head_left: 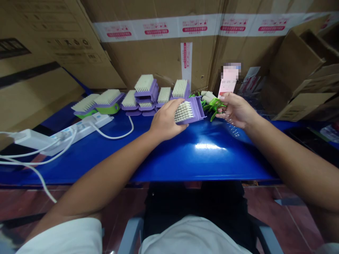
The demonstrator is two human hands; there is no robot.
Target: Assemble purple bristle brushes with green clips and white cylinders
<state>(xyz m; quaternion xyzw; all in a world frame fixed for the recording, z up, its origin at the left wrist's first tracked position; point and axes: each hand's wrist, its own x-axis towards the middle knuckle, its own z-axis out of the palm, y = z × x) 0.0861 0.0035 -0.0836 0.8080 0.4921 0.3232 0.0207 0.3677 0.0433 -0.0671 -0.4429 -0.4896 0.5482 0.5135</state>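
My left hand (167,120) is wrapped round a purple brush (184,112), its pale bristles facing up and its open-framed purple end pointing right. Over on the right, my right hand (235,110) has its fingers curled in among a pile of green plastic parts (214,106). What sits between those fingertips is too small to make out. Thin metal springs (233,129) lie just under that hand. Pale cylindrical pieces (208,95) rest behind the green parts. A phone with a pink timer screen (228,83) stands upright behind my right fingertips.
Several purple brushes (144,84) stand in a row, some stacked, at the back. Two brushes with green parts (108,97) lie farther left. A white power strip (79,132) with cables crosses the blue table (169,158) on the left. Cardboard boxes (293,77) wall the back and right.
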